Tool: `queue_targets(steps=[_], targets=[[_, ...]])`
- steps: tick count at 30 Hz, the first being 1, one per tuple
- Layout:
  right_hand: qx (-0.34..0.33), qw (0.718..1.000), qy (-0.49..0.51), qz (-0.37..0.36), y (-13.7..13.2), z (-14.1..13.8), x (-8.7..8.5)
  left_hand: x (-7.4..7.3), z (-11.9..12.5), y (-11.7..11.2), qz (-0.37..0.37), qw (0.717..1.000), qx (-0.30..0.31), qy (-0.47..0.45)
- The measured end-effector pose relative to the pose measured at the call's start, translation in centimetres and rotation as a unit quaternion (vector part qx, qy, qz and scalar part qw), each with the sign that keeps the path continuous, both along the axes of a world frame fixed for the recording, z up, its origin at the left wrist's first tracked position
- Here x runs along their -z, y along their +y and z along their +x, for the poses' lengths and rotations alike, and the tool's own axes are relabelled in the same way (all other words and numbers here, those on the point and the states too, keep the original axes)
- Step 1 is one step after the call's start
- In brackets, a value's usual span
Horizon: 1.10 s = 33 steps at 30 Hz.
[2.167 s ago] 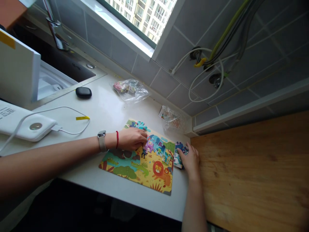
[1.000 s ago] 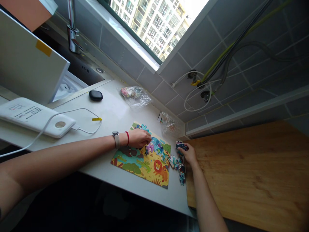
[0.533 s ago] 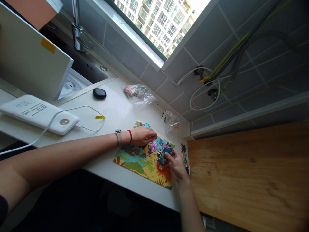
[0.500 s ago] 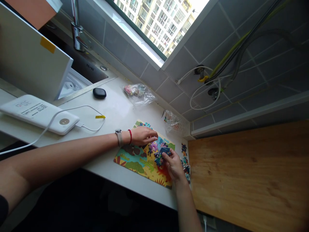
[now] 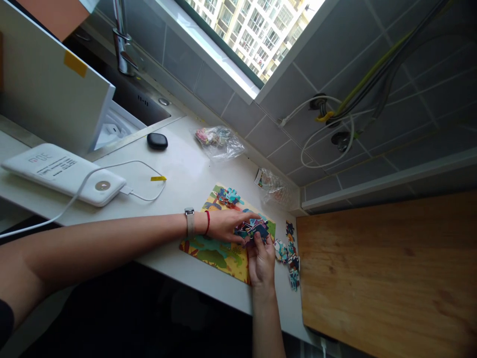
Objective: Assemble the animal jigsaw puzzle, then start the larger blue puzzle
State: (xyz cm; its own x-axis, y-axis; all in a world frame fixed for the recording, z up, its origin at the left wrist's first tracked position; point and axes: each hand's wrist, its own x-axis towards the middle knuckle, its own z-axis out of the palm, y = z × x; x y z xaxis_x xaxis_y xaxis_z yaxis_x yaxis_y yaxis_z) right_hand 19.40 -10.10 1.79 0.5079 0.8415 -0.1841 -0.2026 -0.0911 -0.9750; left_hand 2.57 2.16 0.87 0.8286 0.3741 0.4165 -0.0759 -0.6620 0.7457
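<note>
A colourful jigsaw board (image 5: 212, 256) with animals and plants lies on the white counter. Over its right part, my right hand (image 5: 261, 261) holds several dark jigsaw pieces (image 5: 260, 230) with the thumb on top. My left hand (image 5: 225, 224), with a watch and a red band at the wrist, reaches in from the left. Its thumb and fingers are spread around the near side of those pieces; whether it touches them is hard to see. Loose pieces (image 5: 229, 196) rest at the board's far edge, and more pieces (image 5: 292, 263) lie to its right.
A wooden board (image 5: 387, 268) borders the counter on the right. Two clear plastic bags (image 5: 223, 141) lie along the tiled wall. A black case (image 5: 157, 141), a white power bank (image 5: 67, 171) with its cable, and a sink (image 5: 149, 107) are at the left.
My right hand has turned and moved left with the pieces. My left hand has spread its fingers and come up to them. Loose pieces at the far edge and right are more exposed.
</note>
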Motion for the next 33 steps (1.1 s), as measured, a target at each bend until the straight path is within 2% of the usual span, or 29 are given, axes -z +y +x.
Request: queue_targets(steps=[5, 8, 16, 27, 33], targets=[[0.005, 0.999, -0.039, 0.016, -0.9, -0.4, 1.0, 1.1, 0.9, -0.7, -0.071, 0.997, -0.016, 0.009], [0.011, 0.996, -0.084, 0.007, -1.6, -0.2, 1.5, 1.5, 1.0, -0.4, -0.077, 0.996, -0.026, 0.031], [-0.007, 0.989, -0.147, -0.019, -2.7, 0.4, 1.8, 0.6, 0.7, -0.4, -0.025, 0.999, -0.011, 0.029], [0.048, 0.987, -0.153, 0.004, -3.5, 0.7, 1.5, -0.8, -0.2, 1.0, 0.015, 0.999, 0.025, 0.018], [0.004, 0.988, -0.148, -0.051, -4.8, 1.5, 0.9, -1.2, -0.6, 0.5, 0.120, 0.991, -0.010, 0.063]])
